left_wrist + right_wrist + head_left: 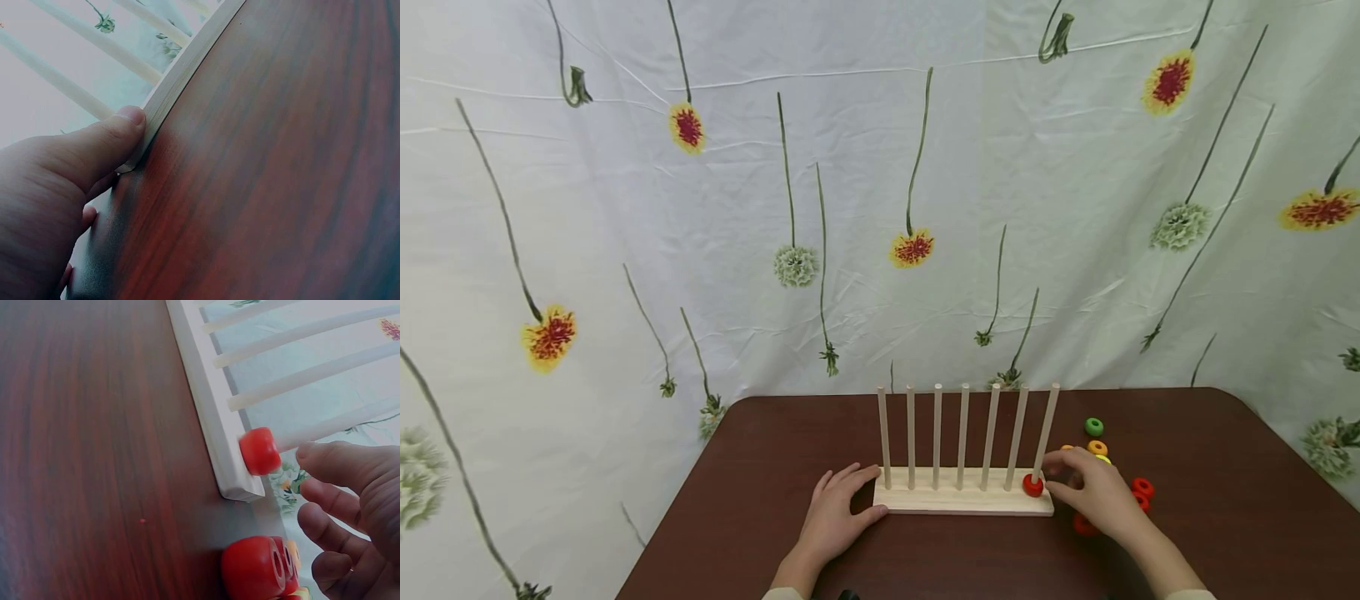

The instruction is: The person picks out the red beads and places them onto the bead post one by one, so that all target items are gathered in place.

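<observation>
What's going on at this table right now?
A person is working at a wooden peg rack. The left hand holds its left end, while the right hand is beside the far right peg, fingers apart and holding nothing. One red bead sits at the bottom of that peg; the other six pegs are bare. More beads, including a green bead, lie on the table to the right.

Soft, even light covers the curtain (850,183) behind the peg rack (955,499) in your head view; in your wrist views, glare hazes its pegs (275,389), the tabletop (100,456) dim before it.
</observation>
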Tool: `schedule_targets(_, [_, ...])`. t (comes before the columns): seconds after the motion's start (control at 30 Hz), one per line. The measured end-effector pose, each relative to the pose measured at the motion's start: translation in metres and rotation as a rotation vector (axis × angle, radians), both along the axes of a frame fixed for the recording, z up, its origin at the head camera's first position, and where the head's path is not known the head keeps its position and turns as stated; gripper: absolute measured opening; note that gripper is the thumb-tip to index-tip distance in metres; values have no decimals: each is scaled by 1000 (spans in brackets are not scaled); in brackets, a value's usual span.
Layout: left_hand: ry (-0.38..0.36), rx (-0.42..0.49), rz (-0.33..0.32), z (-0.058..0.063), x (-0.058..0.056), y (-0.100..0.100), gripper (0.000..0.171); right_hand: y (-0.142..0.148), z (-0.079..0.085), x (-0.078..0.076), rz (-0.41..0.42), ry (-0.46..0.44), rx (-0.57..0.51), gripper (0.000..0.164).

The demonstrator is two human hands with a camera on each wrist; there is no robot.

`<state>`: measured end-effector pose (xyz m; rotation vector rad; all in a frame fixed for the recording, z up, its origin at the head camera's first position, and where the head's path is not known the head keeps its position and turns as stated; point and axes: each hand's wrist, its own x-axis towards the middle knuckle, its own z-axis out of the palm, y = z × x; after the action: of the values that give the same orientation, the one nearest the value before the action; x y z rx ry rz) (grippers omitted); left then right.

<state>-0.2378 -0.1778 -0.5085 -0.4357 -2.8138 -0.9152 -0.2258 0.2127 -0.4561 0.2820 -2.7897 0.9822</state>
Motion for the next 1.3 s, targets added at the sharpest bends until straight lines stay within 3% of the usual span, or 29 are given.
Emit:
schedule_targets(0.57, [-1, -3, 0, 0, 1, -1, 59, 15, -2, 10, -85, 246, -52, 34])
schedule_targets(1.03, [0, -4, 4, 1, 1, -1, 58, 38, -9, 17, -259, 228, -16, 37])
schedule_targets(1.3, [0, -3, 1, 0, 1, -1, 59, 55, -19, 22, -362, 191, -69, 29])
